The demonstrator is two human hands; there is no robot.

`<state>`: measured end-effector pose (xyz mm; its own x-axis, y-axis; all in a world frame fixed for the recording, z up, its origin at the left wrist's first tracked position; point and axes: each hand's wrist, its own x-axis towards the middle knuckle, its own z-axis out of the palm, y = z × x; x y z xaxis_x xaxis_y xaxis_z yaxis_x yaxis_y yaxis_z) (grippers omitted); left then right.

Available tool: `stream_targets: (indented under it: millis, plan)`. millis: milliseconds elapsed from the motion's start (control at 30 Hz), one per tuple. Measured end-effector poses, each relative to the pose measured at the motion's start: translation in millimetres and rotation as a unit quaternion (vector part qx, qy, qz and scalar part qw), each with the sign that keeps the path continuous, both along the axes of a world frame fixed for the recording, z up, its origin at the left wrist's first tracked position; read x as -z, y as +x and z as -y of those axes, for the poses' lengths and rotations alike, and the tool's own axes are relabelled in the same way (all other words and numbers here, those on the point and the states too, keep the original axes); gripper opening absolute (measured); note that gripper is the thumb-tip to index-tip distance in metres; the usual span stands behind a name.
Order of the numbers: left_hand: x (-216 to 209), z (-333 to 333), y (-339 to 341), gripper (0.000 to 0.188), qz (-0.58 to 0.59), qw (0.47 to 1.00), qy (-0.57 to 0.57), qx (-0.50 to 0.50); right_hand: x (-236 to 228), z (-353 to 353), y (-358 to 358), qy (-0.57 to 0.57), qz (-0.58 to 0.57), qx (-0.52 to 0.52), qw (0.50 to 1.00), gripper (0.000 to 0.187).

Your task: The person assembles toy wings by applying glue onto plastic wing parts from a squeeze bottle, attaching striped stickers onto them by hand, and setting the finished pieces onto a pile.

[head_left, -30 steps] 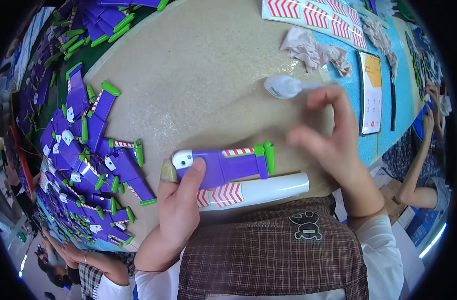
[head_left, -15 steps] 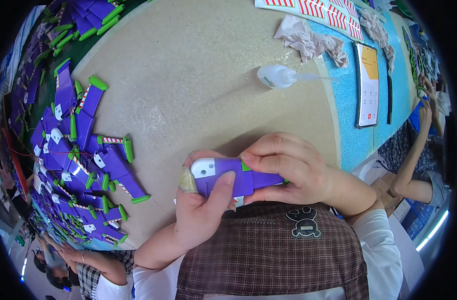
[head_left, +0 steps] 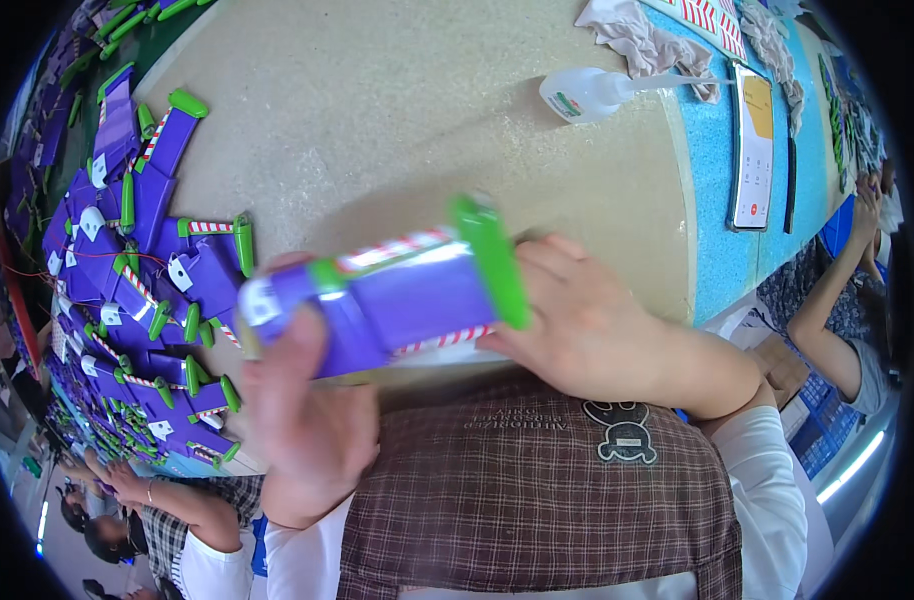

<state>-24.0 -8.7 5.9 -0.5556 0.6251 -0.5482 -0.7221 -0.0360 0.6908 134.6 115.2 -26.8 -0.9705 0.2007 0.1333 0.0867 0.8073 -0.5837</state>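
Observation:
A purple toy wing (head_left: 417, 295) with a green end piece, red-and-white striped edges and a white rounded root is held over the table in front of me. My left hand (head_left: 312, 410) grips its white root end, thumb on top; that hand is smeared by motion. At the other end my right hand (head_left: 587, 320) is closed about the green tip, fingers bent behind it and thumb by the lower striped edge. Part of those fingers is hidden by the wing.
Similar purple wings (head_left: 142, 260) lie piled at the left, with a thin red wire across them. Farther off are a white squeeze bottle (head_left: 587, 95), crumpled cloths (head_left: 647, 40), a phone (head_left: 752, 150) and striped sticker sheets (head_left: 702, 20). Other people work at both sides.
The wing has lengthened, showing its striped edges and green tip. It has tilted up and moved left with my left hand. My right hand has shifted to the green end.

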Motion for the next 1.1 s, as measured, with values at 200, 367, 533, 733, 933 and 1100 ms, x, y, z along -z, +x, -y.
stream_targets:
  millis: [200,367,533,733,933,1100]
  plan:
    - [38,-10,23,0.032,0.016,0.999,0.049,0.006,-11,-8,5,-0.079,0.070,0.048,0.993,0.023]
    - [41,-13,27,0.029,-0.002,0.999,0.043,-0.012,-1,-16,19,-0.091,-0.088,-0.059,0.990,0.014]
    - [13,-12,12,0.035,-0.062,0.950,-0.011,0.305,-27,-25,34,-0.280,-0.172,0.173,0.929,0.008]
    - [-23,-20,18,0.037,-0.001,0.897,-0.032,0.441,-42,-3,18,-0.693,-0.070,0.225,0.682,0.005]
    - [-17,-20,18,0.039,0.034,0.894,-0.040,0.445,-37,-1,18,-0.672,-0.062,0.222,0.704,0.006]
    - [-11,-17,19,0.038,0.045,0.909,-0.032,0.413,-26,-10,23,-0.574,-0.036,0.168,0.801,0.013]
